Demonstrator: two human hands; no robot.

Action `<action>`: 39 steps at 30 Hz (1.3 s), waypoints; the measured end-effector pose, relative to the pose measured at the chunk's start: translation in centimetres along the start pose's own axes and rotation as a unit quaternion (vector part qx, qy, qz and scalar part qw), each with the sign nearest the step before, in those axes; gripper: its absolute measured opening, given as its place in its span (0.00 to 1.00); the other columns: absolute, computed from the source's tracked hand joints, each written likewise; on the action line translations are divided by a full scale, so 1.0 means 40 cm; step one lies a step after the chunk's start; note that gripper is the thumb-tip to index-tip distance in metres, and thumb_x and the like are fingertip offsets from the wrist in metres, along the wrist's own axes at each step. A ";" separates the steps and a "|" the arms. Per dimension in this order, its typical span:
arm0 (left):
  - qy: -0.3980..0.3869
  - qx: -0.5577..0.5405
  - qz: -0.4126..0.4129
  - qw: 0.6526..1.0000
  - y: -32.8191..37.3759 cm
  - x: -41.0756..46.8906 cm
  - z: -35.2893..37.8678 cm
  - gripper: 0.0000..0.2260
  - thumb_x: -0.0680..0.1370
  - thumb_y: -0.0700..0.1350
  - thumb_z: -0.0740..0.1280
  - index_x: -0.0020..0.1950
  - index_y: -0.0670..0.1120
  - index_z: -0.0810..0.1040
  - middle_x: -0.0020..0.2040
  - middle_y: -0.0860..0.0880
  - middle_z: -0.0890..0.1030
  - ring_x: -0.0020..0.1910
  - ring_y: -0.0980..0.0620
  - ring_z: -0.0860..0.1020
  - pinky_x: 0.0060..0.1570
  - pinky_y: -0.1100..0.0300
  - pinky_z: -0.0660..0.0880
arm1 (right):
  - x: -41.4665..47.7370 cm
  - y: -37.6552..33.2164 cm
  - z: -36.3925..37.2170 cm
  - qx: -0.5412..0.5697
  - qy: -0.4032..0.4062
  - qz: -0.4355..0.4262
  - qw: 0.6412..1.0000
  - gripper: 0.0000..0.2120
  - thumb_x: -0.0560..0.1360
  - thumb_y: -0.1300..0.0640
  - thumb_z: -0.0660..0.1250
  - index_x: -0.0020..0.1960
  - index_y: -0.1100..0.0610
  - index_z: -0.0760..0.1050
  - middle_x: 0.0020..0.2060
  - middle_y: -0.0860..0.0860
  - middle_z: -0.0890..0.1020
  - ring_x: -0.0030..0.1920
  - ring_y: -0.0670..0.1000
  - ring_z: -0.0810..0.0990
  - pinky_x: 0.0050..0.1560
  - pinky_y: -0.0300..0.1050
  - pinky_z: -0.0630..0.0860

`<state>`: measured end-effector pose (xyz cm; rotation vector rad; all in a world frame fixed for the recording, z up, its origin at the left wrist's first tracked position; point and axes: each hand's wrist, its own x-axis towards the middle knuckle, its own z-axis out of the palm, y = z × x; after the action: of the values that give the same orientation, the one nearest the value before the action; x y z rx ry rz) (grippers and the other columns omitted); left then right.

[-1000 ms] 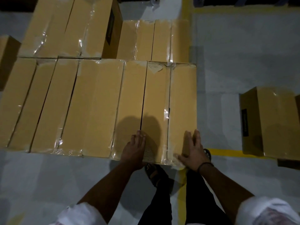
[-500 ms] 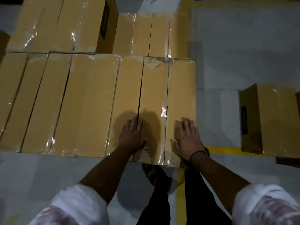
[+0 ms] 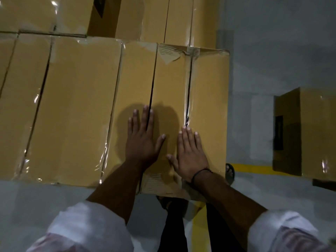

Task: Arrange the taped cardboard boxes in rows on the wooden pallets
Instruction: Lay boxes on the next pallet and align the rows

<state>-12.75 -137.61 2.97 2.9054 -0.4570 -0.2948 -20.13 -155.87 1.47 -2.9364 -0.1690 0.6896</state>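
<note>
The taped cardboard box (image 3: 209, 88) sits at the right end of the near row, touching its neighbour box (image 3: 76, 110) on the left, with another row of boxes (image 3: 163, 17) close behind. Both hands lie flat on its top, fingers straight and holding nothing: the left hand (image 3: 141, 142) across the dark flap seam, the right hand (image 3: 190, 153) just beside it, below crinkled clear tape (image 3: 187, 113). A lone box (image 3: 318, 135) stands well apart to the right, near a yellow floor line (image 3: 254, 168).
</note>
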 end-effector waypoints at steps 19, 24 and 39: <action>0.009 -0.016 -0.009 1.000 -0.015 0.011 0.016 0.36 0.83 0.60 0.57 0.85 0.46 0.46 0.85 0.47 0.43 0.83 0.41 0.41 0.79 0.38 0.51 | 0.366 0.121 -0.178 0.008 0.081 0.030 0.996 0.42 0.81 0.31 0.36 0.82 0.61 0.39 0.82 0.59 0.41 0.81 0.57 0.37 0.80 0.59 0.39; 0.002 -0.025 -0.010 1.000 -0.021 0.011 0.014 0.36 0.83 0.60 0.57 0.85 0.46 0.46 0.85 0.47 0.43 0.83 0.42 0.41 0.79 0.38 0.51 | 0.351 0.176 -0.233 0.034 0.195 0.183 0.963 0.37 0.81 0.38 0.49 0.82 0.59 0.49 0.81 0.63 0.48 0.81 0.65 0.45 0.79 0.66 0.43; 0.003 -0.064 0.013 0.998 -0.032 0.017 0.019 0.34 0.83 0.61 0.51 0.84 0.44 0.47 0.85 0.47 0.44 0.83 0.41 0.42 0.79 0.38 0.49 | 0.263 0.270 -0.193 0.353 0.209 0.468 0.782 0.27 0.87 0.45 0.43 0.69 0.59 0.72 0.67 0.61 0.77 0.65 0.62 0.75 0.61 0.51 0.68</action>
<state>-11.91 -136.74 1.83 2.7730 -0.4567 -0.3006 -6.41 -165.81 2.21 -2.1600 1.3411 0.0618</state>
